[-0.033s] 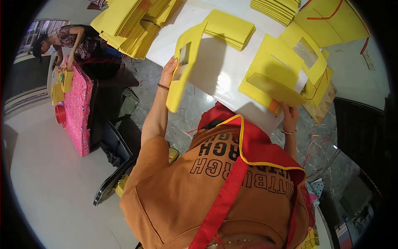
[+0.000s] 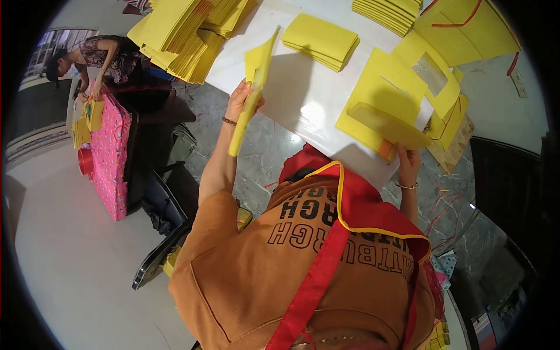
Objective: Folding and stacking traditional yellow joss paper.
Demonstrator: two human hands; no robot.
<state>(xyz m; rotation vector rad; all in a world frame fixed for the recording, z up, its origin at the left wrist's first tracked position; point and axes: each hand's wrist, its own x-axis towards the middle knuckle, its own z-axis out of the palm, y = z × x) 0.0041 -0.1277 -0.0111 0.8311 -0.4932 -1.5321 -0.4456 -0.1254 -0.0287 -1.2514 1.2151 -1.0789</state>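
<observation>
My left hand (image 2: 242, 100) is closed round a stiff yellow sheet (image 2: 240, 131), held upright and almost edge-on above the table's near left edge. My right hand (image 2: 409, 164) pinches the near end of a yellow flap (image 2: 389, 123), lifted at a slant over a flat yellow sheet (image 2: 367, 87) with a slit and an orange patch. My right fingertips are partly hidden behind the flap. Beyond these lies a yellow piece with a clear window (image 2: 430, 73). A low stack of folded yellow pieces (image 2: 319, 39) sits between my hands, farther back on the white table (image 2: 297, 87).
Tall yellow stacks (image 2: 175, 35) stand at the far left, another stack (image 2: 388, 14) at the back. Yellow pieces with red cords (image 2: 466, 35) lie far right. A black chair (image 2: 160, 204) is on my left. Beyond, another person (image 2: 108, 55) bends over a pink-covered table (image 2: 111, 157).
The sheet in my left hand has turned from showing its windowed face to nearly edge-on. My right hand and the flap stay in place.
</observation>
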